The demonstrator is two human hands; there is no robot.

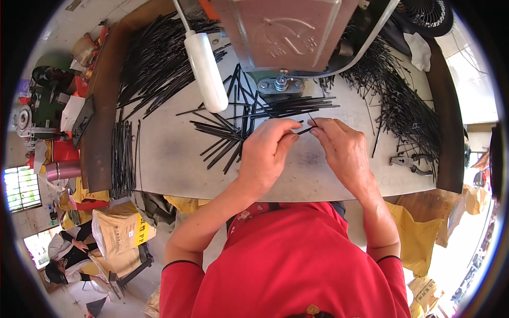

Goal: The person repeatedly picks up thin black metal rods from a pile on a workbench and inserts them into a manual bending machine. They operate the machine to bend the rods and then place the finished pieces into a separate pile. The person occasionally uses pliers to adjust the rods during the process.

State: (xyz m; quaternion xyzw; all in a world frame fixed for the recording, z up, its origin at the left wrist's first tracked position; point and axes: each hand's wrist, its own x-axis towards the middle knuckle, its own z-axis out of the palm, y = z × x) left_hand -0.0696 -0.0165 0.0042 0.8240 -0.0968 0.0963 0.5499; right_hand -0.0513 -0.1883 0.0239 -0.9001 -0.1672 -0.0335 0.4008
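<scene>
1. Left hand (270, 153): thumb and forefinger drawn together on the left end of a short dark rod piece (305, 131).
2. Right hand (342, 151): fingertips pinched at the other end of the same piece; a thin dark sliver rises above them. Whether this is a separate piece: cannot tell.
3. Position of held piece: between the two hands, over the worktable (180, 179), on the near side of a metal fixture (280, 87).
4. Loose black rods (220, 139) lie crossed and fanned beside the left hand. Larger heaps: far left pile (159, 63), right-hand pile (408, 114). Bundle (123, 159) along the left edge, roughly parallel.
5. Pliers (411, 163) at the right edge of the table, touching or close to the right pile.
6. Markings, machine housing (297, 32): reddish-brown, raised umbrella-like outline with raised characters below it. A white lever handle (205, 74) hangs to its left.
7. Markings, tan sack (114, 233), lower left: dark printed characters, plus a bright yellow strip (141, 230) with bold dark lettering.
8. Markings, second sack (426, 294), lower right: dark print, partly cut by the view.
9. Red shirt (297, 254): small pale print near the hem, too small to make out.
</scene>
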